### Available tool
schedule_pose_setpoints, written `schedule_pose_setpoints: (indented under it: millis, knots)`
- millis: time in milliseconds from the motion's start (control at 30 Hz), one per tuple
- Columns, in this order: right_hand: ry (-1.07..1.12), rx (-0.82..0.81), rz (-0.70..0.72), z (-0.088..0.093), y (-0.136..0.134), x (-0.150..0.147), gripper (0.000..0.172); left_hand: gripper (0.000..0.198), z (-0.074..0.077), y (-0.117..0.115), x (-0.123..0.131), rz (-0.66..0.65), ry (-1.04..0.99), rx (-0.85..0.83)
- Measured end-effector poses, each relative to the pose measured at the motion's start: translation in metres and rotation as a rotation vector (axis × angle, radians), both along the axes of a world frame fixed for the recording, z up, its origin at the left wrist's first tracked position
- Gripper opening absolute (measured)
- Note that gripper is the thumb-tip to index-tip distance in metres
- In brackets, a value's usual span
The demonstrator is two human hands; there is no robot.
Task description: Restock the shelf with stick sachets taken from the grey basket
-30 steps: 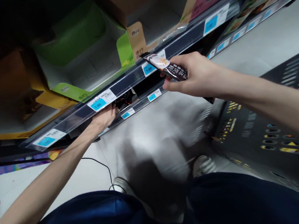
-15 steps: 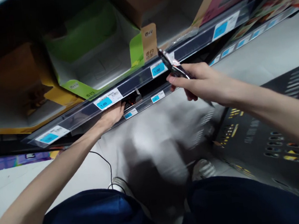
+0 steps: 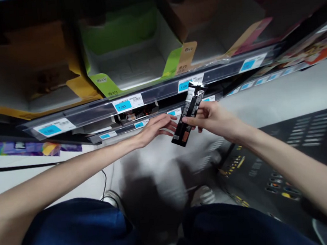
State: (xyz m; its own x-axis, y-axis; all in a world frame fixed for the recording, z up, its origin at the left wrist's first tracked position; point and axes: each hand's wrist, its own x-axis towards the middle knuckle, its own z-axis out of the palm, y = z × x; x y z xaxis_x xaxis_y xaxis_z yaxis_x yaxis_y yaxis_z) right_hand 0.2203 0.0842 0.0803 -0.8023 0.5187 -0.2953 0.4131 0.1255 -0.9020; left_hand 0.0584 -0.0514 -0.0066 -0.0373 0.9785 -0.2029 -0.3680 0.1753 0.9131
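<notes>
In front of the upper shelf, close below its edge, the right hand holds a black packet, the thumb pressed on the printed face and the fingers behind it. This pinch is made near the side edge, perhaps because a flat, thin wrapper needs little force and most of its print is left uncovered. The packet is tilted, its shiny end up by a price label row and its other end towards the floor. The left hand is stretched out with the fingers loosely spread, just beside the packet; I cannot tell if the fingertips touch it. Behind this hand, on the lower shelf, dark packets lie in shadow. Above, the green box and the yellow box stand side by side with low-cut fronts, probably so that a hand can reach in easily. A black crate is on the right, near the right forearm.
</notes>
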Motion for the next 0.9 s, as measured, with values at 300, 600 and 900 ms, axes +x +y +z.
schedule_pose_setpoints:
  millis: [300, 600, 900]
  knots:
    - [-0.012, -0.066, 0.000, -0.002, 0.000, 0.000, 0.042, 0.043, 0.008, -0.004, 0.021, 0.169, 0.084, -0.031]
    - [0.031, 0.012, 0.058, 0.001, 0.006, 0.001, 0.037, 0.038, 0.013, -0.004, 0.019, 0.092, 0.107, -0.035]
    - [0.011, 0.009, 0.048, 0.000, 0.006, 0.001, 0.039, 0.043, 0.013, -0.006, 0.020, 0.045, 0.092, -0.029]
